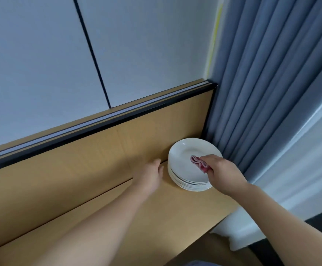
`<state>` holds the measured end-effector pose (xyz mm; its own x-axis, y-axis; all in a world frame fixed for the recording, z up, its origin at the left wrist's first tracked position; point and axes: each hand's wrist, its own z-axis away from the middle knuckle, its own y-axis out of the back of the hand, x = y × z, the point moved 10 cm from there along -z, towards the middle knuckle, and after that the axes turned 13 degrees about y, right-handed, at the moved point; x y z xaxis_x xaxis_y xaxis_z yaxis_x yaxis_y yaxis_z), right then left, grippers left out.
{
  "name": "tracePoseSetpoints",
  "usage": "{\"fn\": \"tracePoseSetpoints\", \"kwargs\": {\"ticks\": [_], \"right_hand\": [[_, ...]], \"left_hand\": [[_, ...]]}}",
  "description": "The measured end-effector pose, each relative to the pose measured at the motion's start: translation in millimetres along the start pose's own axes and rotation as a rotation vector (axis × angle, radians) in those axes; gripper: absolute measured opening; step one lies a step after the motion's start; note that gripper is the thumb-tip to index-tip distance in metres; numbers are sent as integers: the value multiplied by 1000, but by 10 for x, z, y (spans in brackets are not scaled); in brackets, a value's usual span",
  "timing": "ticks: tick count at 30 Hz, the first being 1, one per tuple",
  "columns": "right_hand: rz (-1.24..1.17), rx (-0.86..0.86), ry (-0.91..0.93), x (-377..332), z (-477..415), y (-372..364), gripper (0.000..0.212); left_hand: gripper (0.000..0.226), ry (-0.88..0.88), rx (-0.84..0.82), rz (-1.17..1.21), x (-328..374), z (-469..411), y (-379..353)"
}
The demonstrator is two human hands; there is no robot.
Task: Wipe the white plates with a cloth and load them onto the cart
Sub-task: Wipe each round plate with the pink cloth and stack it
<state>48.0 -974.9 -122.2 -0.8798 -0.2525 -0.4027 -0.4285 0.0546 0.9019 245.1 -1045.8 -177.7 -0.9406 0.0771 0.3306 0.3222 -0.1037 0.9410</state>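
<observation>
A stack of several white plates (183, 169) sits on the wooden table top (156, 214) in the far right corner, against the wooden back panel. My right hand (223, 169) grips a folded pink cloth (198, 162) and holds it on the top plate's inner surface. My left hand (152, 174) reaches toward the left rim of the stack, with its fingers relaxed, a small gap away from the plates. No cart is in view.
A wooden back panel (98, 150) with a black top rail rises behind the table. Blue-grey curtains (261, 93) hang right beside the plates, with a white sheer curtain (300, 169) further right. The table's front edge runs down to the right.
</observation>
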Motion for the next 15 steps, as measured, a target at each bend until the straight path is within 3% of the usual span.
{"fn": "tracePoseSetpoints", "kwargs": {"ticks": [8, 15], "right_hand": [[16, -42, -8, 659, 12, 95, 22], [-16, -92, 30, 764, -148, 40, 24]], "left_hand": [[36, 210, -177, -13, 383, -356, -624], [31, 469, -274, 167, 392, -428, -691]]}}
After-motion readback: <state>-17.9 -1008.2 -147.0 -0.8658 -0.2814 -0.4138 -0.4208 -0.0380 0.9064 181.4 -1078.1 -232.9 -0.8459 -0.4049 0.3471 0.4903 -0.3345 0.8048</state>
